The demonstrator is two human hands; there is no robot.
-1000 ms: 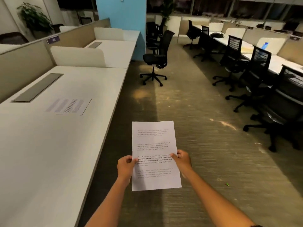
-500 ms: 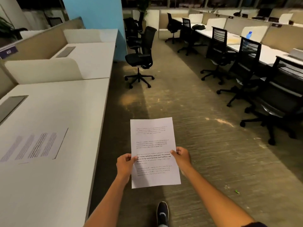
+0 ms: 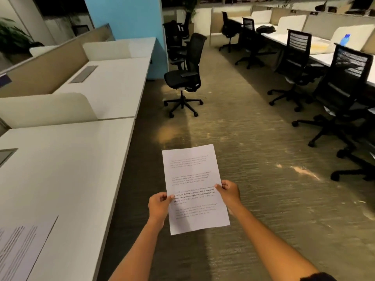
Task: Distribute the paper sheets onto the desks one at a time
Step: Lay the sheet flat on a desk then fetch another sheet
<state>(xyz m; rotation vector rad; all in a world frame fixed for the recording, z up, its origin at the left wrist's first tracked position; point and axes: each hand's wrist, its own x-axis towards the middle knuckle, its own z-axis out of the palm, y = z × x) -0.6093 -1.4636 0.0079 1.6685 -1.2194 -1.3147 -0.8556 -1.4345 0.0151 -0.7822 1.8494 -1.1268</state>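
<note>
Delivered sheet [image 3: 20,248] had slid to lower left, left hand [image 3: 159,205] and right hand [image 3: 229,192] pinched the printed paper [image 3: 194,189] low centre, arms outstretched.

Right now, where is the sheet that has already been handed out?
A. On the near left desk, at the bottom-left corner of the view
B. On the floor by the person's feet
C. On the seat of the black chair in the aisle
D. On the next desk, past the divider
A: a printed sheet lies flat on the near left desk, while both hands hold another sheet over the aisle.
</note>
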